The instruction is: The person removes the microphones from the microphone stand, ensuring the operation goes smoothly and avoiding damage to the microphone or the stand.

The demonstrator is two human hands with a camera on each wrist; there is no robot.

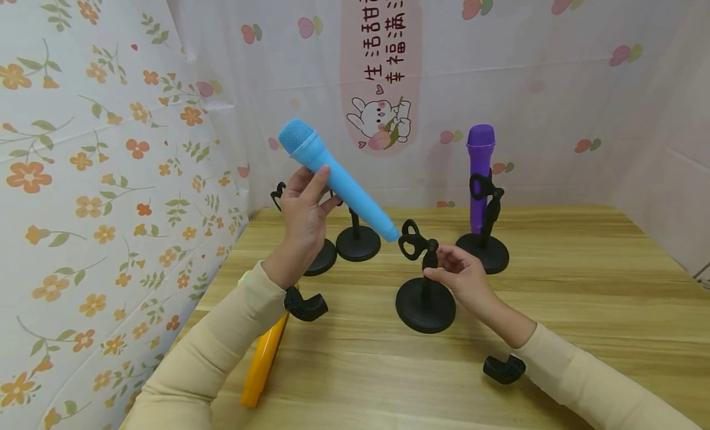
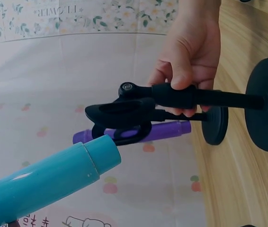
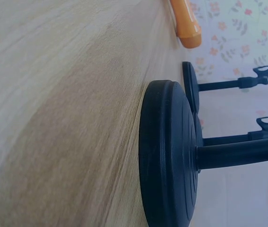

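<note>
So the left grip (image 1: 304, 211) has its thumb and fingers round the upper body of the blue microphone (image 1: 360, 199), up in the air, tail angled down at the clip (image 1: 410, 247) of a black stand. The right grip (image 1: 465, 281) is pinching that stand (image 1: 430, 257) by the neck, just below the joint.

What'd worry me: the tail catching the clip's edge instead of going into the opening, since it's coming in at a slant. Shove it hard and the clip could swing on its joint, or the whole stand could tip if those fingers slacken. The mic's held near the head, so the tail could wobble too.

From the head camera you get the whole worktop (image 1: 355, 374): purple microphone (image 1: 481, 156) upright by another stand, 2 more stands at the left. Can't judge the tail-to-clip gap there, or whether they touch. The left wrist camera gets much closer, and shows the joint's bolt (image 2: 128, 86). The right wrist one misses the blue mic entirely, but shows 1 end of the orange tube (image 3: 188, 33) that the left sleeve covers in the head view.
</note>
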